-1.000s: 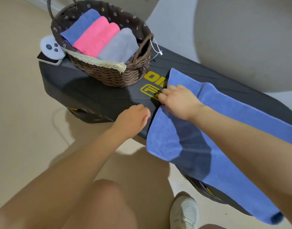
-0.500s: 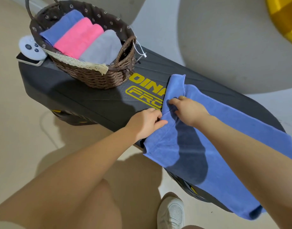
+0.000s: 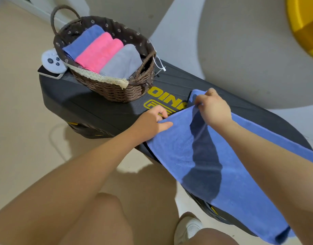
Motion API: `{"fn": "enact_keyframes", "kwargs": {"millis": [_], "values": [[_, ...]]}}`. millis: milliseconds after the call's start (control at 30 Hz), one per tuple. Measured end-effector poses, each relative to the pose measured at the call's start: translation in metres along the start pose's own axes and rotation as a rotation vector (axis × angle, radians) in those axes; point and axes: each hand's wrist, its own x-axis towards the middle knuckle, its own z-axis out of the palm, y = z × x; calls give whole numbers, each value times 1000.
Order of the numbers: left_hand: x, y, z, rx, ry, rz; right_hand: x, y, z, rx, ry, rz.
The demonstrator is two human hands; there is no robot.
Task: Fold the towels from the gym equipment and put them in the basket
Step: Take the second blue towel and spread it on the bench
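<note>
A long blue towel (image 3: 240, 174) lies along the black gym equipment (image 3: 99, 110) with yellow lettering. My left hand (image 3: 152, 121) pinches the towel's near end edge. My right hand (image 3: 214, 106) pinches the same end farther back and lifts it slightly off the surface. A brown wicker basket (image 3: 116, 91) stands on the equipment's left end. Inside it lie a folded blue towel (image 3: 83, 41), pink towels (image 3: 99, 52) and a grey towel (image 3: 122, 62).
A white controller (image 3: 52, 61) rests on a phone (image 3: 49, 74) beside the basket at the equipment's left edge. A yellow object (image 3: 306, 23) shows at the top right. My white shoe (image 3: 189, 228) stands on the beige floor below the equipment.
My left hand reached the towel's end and took hold of its edge. My right hand went from resting on the towel to pinching and raising the end.
</note>
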Motion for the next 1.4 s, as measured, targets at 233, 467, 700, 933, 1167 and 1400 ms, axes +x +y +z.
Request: {"fn": "enact_keyframes", "kwargs": {"millis": [233, 467, 700, 933, 1167, 1400], "values": [[-29, -28, -53, 449, 150, -63, 18, -82, 13, 458, 84, -35], [-39, -40, -63, 857, 283, -152, 4, -85, 31, 353, -178, -118], [-4, 10, 13, 713, 3, 206, -47, 9, 10, 262, -217, 67], [31, 73, 137, 693, -253, 458, -141, 151, -5, 298, -18, 582], [66, 105, 241, 811, -362, 716, -214, 241, 0, 331, 206, 857], [105, 128, 282, 1103, -171, 552, -192, 283, 11, 409, 327, 937]]}}
